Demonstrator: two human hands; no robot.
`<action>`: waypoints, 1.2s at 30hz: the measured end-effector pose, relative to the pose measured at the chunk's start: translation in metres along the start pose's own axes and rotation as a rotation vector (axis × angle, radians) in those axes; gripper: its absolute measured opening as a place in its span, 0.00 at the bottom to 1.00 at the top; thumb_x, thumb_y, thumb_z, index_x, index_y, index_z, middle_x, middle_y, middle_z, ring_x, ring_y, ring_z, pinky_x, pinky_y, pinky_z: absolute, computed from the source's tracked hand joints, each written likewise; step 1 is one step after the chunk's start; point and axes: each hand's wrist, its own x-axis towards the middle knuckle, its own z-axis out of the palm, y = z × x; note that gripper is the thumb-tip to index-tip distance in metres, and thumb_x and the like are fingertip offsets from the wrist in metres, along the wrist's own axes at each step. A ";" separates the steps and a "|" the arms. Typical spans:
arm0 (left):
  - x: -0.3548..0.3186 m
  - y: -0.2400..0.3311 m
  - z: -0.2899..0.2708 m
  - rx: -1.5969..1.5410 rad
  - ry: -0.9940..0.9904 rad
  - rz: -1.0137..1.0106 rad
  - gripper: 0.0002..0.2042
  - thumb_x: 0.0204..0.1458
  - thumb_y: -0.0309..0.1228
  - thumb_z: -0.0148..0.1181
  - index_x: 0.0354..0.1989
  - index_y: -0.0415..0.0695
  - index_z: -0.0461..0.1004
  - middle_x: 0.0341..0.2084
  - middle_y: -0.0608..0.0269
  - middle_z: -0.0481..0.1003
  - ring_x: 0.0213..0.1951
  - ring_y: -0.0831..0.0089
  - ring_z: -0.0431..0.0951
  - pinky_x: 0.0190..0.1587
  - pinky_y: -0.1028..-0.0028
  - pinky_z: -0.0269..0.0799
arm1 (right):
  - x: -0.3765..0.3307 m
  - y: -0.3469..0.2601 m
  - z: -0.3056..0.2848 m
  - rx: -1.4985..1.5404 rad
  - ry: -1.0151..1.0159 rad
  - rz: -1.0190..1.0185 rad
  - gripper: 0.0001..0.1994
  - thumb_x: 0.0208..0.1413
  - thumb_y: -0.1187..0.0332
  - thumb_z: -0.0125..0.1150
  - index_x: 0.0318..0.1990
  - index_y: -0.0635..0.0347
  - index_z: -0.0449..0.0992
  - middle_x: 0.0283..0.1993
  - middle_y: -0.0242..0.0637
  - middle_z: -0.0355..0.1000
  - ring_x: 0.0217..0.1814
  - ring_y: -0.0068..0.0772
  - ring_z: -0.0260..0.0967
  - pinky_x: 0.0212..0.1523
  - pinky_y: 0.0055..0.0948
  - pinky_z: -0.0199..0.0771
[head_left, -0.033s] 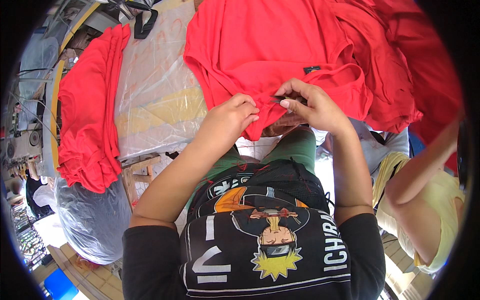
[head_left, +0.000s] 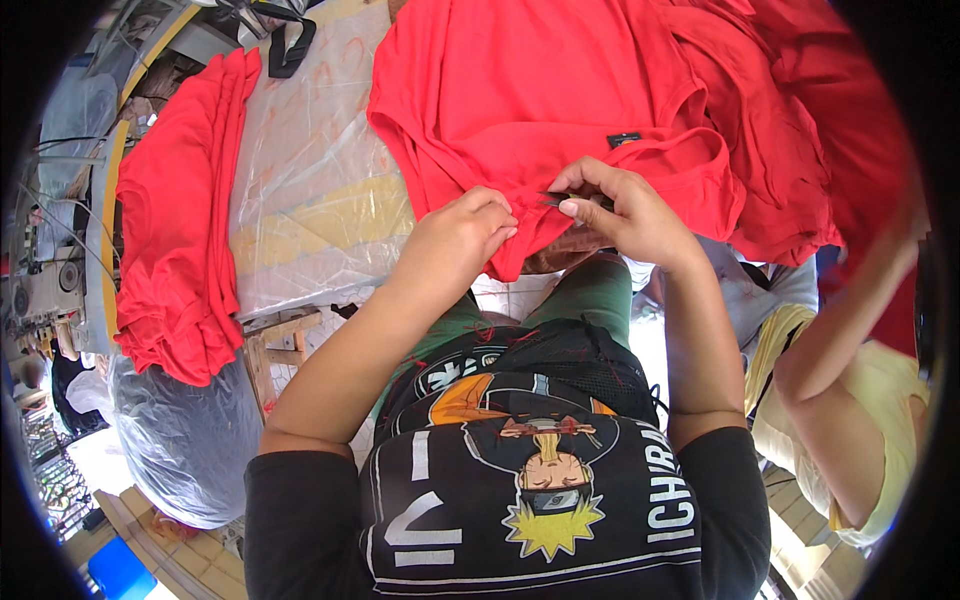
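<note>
A red garment (head_left: 540, 80) with a dark neck label (head_left: 623, 139) is spread over the work table in front of me. My left hand (head_left: 462, 235) pinches a bit of its near edge between thumb and fingers. Close on the right, my right hand (head_left: 630, 210) is closed round small dark thread snips (head_left: 555, 199). Their pointed blades lie against the red cloth, just beside my left fingertips. Most of the snips' body is hidden inside my right hand.
A stack of folded red garments (head_left: 185, 215) hangs over the table's left part, on plastic-covered board (head_left: 310, 190). More red cloth (head_left: 770, 130) is heaped at right. A co-worker in a yellow top (head_left: 850, 440) is close on my right. A large plastic-wrapped bundle (head_left: 185, 440) stands lower left.
The co-worker's arm at the right has shifted slightly, and the red cloth beside it moved a little. My hands, the snips and the garment stay in place.
</note>
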 end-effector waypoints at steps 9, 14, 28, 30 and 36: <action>0.016 0.002 -0.017 -0.388 -0.049 -0.334 0.07 0.56 0.27 0.59 0.38 0.37 0.77 0.35 0.61 0.78 0.38 0.77 0.77 0.43 0.76 0.72 | -0.001 -0.003 -0.001 -0.161 0.046 -0.133 0.09 0.54 0.74 0.61 0.42 0.65 0.72 0.37 0.41 0.71 0.38 0.36 0.72 0.40 0.31 0.73; 0.019 -0.001 -0.012 -0.449 -0.016 -0.320 0.07 0.58 0.27 0.57 0.40 0.37 0.75 0.36 0.64 0.78 0.40 0.80 0.76 0.46 0.78 0.70 | 0.000 -0.004 0.003 -0.159 0.043 -0.141 0.09 0.54 0.74 0.62 0.42 0.64 0.72 0.37 0.41 0.70 0.38 0.38 0.72 0.40 0.33 0.72; 0.024 0.004 -0.019 -0.484 -0.001 -0.176 0.07 0.57 0.29 0.59 0.38 0.37 0.76 0.38 0.63 0.76 0.41 0.78 0.75 0.45 0.77 0.69 | 0.005 -0.015 0.005 -0.438 0.071 -0.234 0.08 0.53 0.74 0.61 0.40 0.61 0.72 0.37 0.41 0.71 0.37 0.41 0.73 0.37 0.36 0.72; 0.020 0.000 -0.044 -0.493 -0.055 -0.022 0.08 0.56 0.31 0.61 0.35 0.38 0.77 0.34 0.63 0.77 0.38 0.78 0.76 0.42 0.77 0.70 | 0.003 -0.018 0.001 -0.376 0.080 -0.248 0.08 0.54 0.74 0.61 0.41 0.61 0.72 0.36 0.41 0.71 0.36 0.40 0.72 0.36 0.35 0.72; 0.007 0.041 -0.139 -0.037 -0.693 -0.235 0.10 0.52 0.36 0.64 0.31 0.42 0.79 0.23 0.63 0.78 0.25 0.75 0.76 0.30 0.75 0.70 | -0.012 -0.020 -0.016 -0.216 0.186 -0.147 0.09 0.55 0.73 0.60 0.43 0.63 0.72 0.35 0.42 0.70 0.32 0.37 0.69 0.35 0.30 0.70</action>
